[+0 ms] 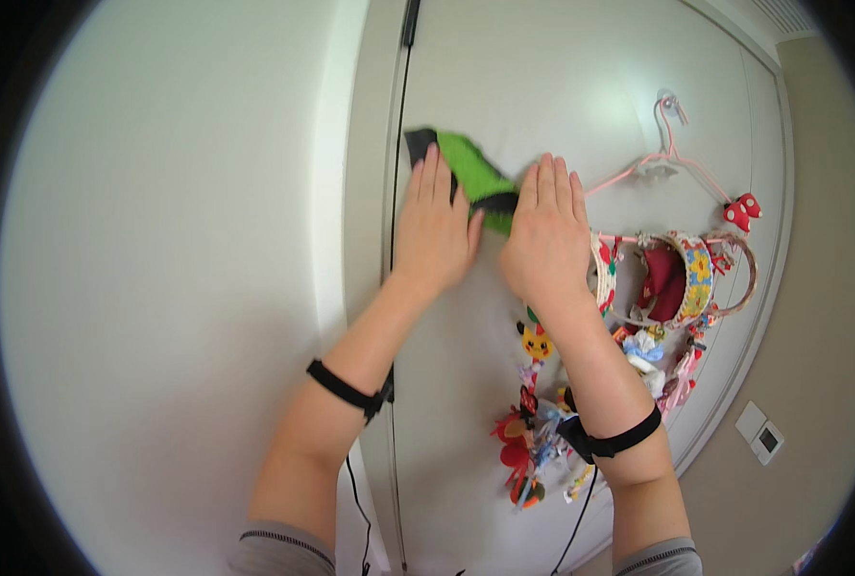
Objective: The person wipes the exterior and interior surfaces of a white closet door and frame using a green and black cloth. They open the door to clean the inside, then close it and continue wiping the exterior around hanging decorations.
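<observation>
- We face a broad, pale grey, smooth door panel (466, 384), with a plain white wall (158, 288) to its left.
- On the right side of the door we see a thin pink hanger (673, 152) hooked up, with a wide, flower-patterned, multicoloured band (698, 278) hanging below it.
- Our left hand (437, 230) lies flat over the cloth's left part, fingers straight, thumb spread away from them; it is not clamped on anything.
- Our right hand (549, 240) lies over the right end, fingers extended and near one another. We cannot tell whether any cloth is tucked under the palm.
- The bright green and black fabric cloth (470, 168) sits against the door, near its left edge, between and partly under both hands.
- We judge the step in hand to be pressing or wiping with the cloth; the next move seems to call for even palm pressure, keeping the right hand clear of the small red, white-dotted bow (740, 211) and its neighbours.
</observation>
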### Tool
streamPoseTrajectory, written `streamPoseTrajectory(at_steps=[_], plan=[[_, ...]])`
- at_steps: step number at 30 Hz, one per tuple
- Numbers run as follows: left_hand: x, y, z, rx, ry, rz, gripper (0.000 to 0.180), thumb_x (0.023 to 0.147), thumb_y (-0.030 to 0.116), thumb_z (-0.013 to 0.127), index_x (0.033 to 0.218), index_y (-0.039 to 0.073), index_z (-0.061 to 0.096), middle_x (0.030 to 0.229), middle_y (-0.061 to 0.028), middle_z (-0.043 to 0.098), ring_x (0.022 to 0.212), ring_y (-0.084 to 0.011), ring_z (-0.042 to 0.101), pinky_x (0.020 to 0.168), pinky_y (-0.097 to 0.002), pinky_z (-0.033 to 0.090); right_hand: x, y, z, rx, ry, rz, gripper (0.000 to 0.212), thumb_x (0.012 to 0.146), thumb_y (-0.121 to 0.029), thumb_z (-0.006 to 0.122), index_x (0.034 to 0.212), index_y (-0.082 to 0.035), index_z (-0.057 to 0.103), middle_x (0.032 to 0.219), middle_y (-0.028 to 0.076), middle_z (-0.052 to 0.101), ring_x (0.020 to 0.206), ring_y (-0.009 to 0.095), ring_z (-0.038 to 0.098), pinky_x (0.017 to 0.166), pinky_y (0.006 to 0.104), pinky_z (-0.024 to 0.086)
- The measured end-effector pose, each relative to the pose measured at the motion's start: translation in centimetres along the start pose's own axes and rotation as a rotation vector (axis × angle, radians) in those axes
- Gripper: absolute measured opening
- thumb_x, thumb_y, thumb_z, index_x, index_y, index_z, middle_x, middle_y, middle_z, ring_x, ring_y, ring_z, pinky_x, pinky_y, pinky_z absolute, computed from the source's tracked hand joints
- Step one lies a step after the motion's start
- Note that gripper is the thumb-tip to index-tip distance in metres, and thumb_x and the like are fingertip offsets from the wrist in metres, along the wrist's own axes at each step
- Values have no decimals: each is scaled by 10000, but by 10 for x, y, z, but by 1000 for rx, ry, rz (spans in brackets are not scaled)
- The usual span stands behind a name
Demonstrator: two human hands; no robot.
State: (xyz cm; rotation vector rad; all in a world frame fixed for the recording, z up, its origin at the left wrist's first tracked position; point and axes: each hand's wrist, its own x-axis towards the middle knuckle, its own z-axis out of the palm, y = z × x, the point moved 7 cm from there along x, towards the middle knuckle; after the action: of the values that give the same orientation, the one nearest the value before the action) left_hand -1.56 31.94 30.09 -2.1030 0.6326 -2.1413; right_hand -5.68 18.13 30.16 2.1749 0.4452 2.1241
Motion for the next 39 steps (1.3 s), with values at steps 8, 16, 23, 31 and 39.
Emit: streamPoseTrajectory(at_steps=[8,16,23,31,39], plan=[[128,-35,30,187,-80,-24,707,1143,430,518,1592,-116,500,1721,-403,352,1661,-506,275,1385,-548,192,22,17,28,-86,-89,7,605,969,-147,577,1462,203,598,1576,356,589,1494,445,569,1313,511,375],[254,-89,27,243,98,-117,730,1138,533,434,1696,64,480,1816,-280,278,1704,-416,220,1396,-514,147,27,8,28,-189,-103,-54,588,943,-122,574,1403,242,614,1514,417,602,1441,489,601,1274,521,419],[108,-26,18,137,6,64,648,1123,427,539,1619,10,527,1766,-335,323,1668,-479,271,1377,-551,220,19,18,21,7,-29,-65,551,938,-116,581,1357,237,645,1522,418,597,1463,499,582,1289,524,407],[145,-31,24,223,73,20,642,1110,465,563,1504,-35,644,1703,-380,406,1645,-529,296,1359,-613,228,29,24,10,56,18,-90,445,896,-94,628,1239,174,720,1431,375,671,1381,455,648,1249,504,450],[287,9,52,153,-113,84,622,1155,418,482,1671,71,484,1837,-239,247,1711,-425,187,1405,-520,154,62,80,-12,194,-78,29,185,829,-69,628,896,30,769,1020,216,774,1042,378,761,1006,478,579]])
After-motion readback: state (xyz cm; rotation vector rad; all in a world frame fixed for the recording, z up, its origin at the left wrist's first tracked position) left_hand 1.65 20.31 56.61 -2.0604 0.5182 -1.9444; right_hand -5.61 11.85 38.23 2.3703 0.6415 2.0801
